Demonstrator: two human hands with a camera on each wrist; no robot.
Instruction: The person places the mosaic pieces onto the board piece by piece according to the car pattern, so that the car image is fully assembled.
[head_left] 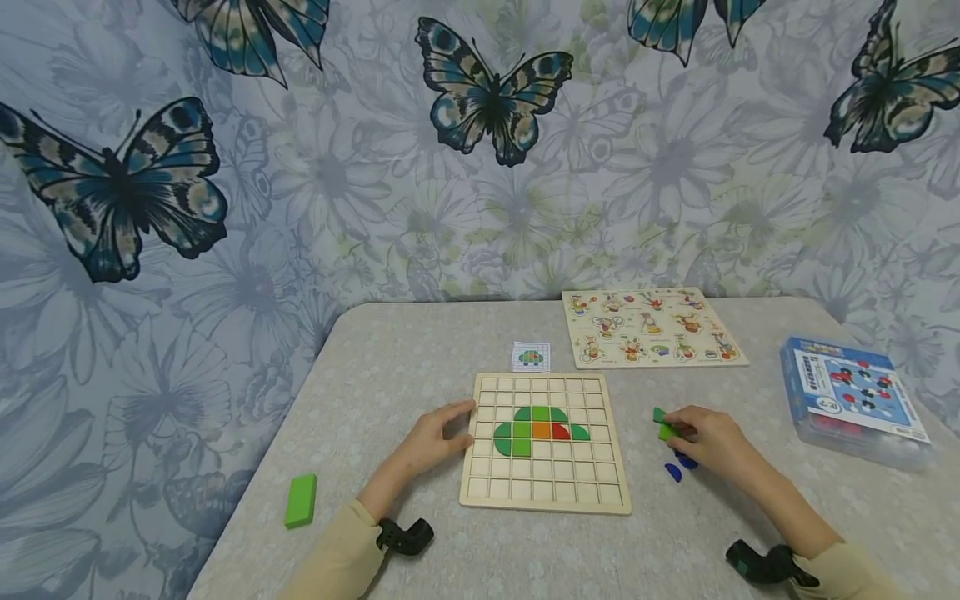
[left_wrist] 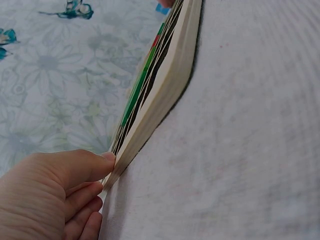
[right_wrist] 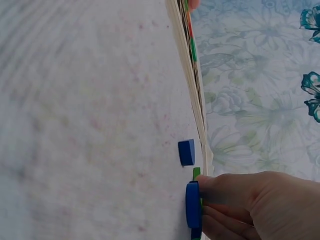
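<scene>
A wooden grid board (head_left: 543, 492) lies on the table with green, orange and red pieces set in it, including an orange square (head_left: 541, 430) and a red quarter-round piece (head_left: 560, 431). My left hand (head_left: 431, 442) touches the board's left edge with thumb and index finger, the thumb tip against the rim in the left wrist view. To the right of the board, my right hand (head_left: 708, 437) has its fingertips at a dark green piece (head_left: 659, 414) and a light green piece (head_left: 665, 432); whether it pinches one is unclear. Blue pieces (head_left: 673, 472) lie just below that hand.
Above the board lies a small pattern card (head_left: 531, 357). A picture puzzle board (head_left: 652, 329) is at the back. At the far right sits a blue-lidded plastic box (head_left: 858, 404). A green block (head_left: 301, 501) lies at the left, and the papered wall stands behind the table.
</scene>
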